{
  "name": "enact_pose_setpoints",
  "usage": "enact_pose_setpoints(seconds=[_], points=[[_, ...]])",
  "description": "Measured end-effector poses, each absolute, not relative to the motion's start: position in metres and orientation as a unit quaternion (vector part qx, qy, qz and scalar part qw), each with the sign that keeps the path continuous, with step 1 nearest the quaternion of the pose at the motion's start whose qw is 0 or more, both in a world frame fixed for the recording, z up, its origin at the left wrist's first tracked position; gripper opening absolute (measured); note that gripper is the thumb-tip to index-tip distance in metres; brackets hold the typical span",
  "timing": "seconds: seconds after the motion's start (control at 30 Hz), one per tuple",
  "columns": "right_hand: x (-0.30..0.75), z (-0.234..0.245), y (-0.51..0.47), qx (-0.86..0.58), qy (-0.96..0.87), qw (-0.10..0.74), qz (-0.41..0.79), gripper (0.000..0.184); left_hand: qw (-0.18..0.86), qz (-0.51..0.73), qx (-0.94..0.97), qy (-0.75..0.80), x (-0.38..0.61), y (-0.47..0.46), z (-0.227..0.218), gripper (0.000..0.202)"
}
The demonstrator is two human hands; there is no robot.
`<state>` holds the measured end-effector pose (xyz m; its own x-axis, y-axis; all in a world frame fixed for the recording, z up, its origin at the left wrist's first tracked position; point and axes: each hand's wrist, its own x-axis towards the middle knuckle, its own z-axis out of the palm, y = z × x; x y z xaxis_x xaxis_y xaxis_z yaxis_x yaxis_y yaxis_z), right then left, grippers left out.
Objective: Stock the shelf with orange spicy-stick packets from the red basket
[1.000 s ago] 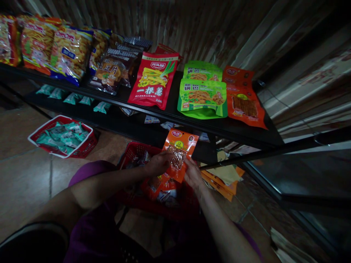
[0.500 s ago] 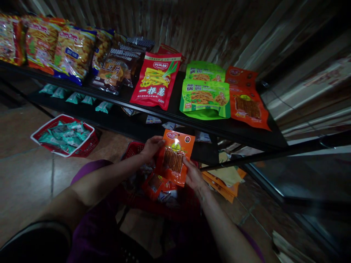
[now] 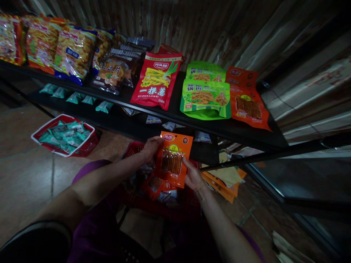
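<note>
I hold an orange snack packet [image 3: 172, 159] with a clear window upright in both hands, above a red basket [image 3: 134, 148] on the floor. My left hand [image 3: 151, 148] grips its upper left edge. My right hand [image 3: 192, 176] grips its lower right edge. More orange packets [image 3: 155, 184] lie in the basket under it. Just above stands a black shelf [image 3: 241, 132] where matching orange packets [image 3: 248, 107] lie at the right end.
The shelf also carries green packets [image 3: 205, 98], a red packet [image 3: 155, 84], dark bags [image 3: 113, 71] and yellow bags [image 3: 70, 54]. A lower shelf holds teal sachets [image 3: 74, 98]. A second red basket [image 3: 65, 136] of teal sachets stands on the tiled floor at left. Orange sheets [image 3: 222, 182] lie at right.
My left hand slid from the packet's middle to its upper left edge, and the packet turned more upright, facing me. Both hands kept hold.
</note>
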<state>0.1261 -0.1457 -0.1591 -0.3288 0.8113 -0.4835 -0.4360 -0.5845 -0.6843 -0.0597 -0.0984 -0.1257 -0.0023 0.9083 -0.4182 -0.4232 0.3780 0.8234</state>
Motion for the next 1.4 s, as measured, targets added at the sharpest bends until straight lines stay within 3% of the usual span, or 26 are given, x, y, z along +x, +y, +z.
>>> enact_pose_setpoints(seconds=[0.47, 0.7, 1.0, 1.4], points=[[0.13, -0.165, -0.144, -0.418, -0.252, 0.38, 0.786, 0.035, 0.699, 0.463, 0.211, 0.503, -0.058, -0.1, -0.126, 0.017], [0.131, -0.164, -0.142, -0.431, -0.209, 0.412, 0.775, 0.034, 0.719, 0.436, 0.229, 0.491, -0.058, -0.101, -0.135, 0.02], [0.13, -0.157, -0.14, -0.422, -0.162, 0.405, 0.795, 0.032, 0.718, 0.417, 0.238, 0.504, -0.055, -0.104, -0.138, 0.01], [0.132, -0.164, -0.138, -0.453, -0.169, 0.481, 0.731, 0.027, 0.709, 0.421, 0.236, 0.514, -0.054, -0.105, -0.139, 0.007]])
